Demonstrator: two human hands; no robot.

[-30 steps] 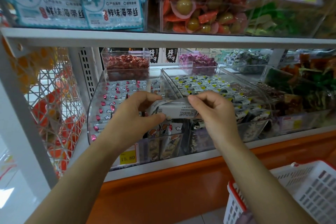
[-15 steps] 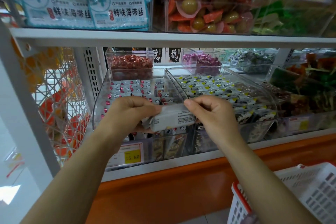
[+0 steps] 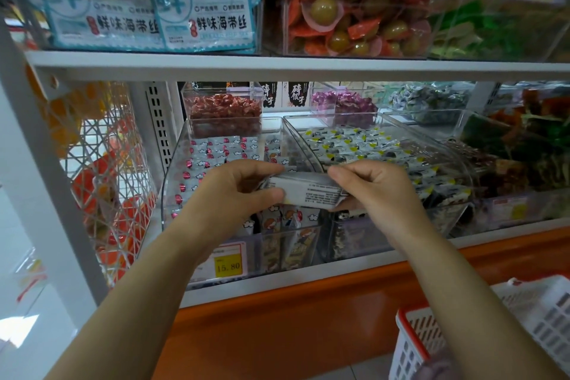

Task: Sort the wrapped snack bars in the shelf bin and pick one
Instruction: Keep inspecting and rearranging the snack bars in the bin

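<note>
The picking step looks to be in hand: one wrapped snack bar [image 3: 308, 191] is already out of the pile and held up for a look, its small-print side towards the camera. The sorting itself does not look finished.

At the left, the clear shelf bin [image 3: 171, 176] holds rows of white wrappers with red spots, and a yellow price tag [image 3: 227, 263] sits on its front. The left hand [image 3: 228, 194] pinches the bar's left end. Its fingers [image 3: 262, 167] curl over the top edge and the thumb [image 3: 273, 194] presses the near face, so the hand is clamped on the wrapper, not spread.

The bar lies level between the two hands, above the front of the bin and close to the wall it shares with the neighbouring bin [image 3: 450, 160] of yellow-and-black packets. Which bin the bar belongs to cannot be told.

The right hand [image 3: 379, 191] grips the other end the same way, with its fingers folded over the top and its thumb tucked underneath, mostly hidden.

Next, the person must probably either keep the bar or drop it back. Keeping it calls for one hand to let go while the other carries it down to the white basket [image 3: 530, 315] at the lower right.
</note>
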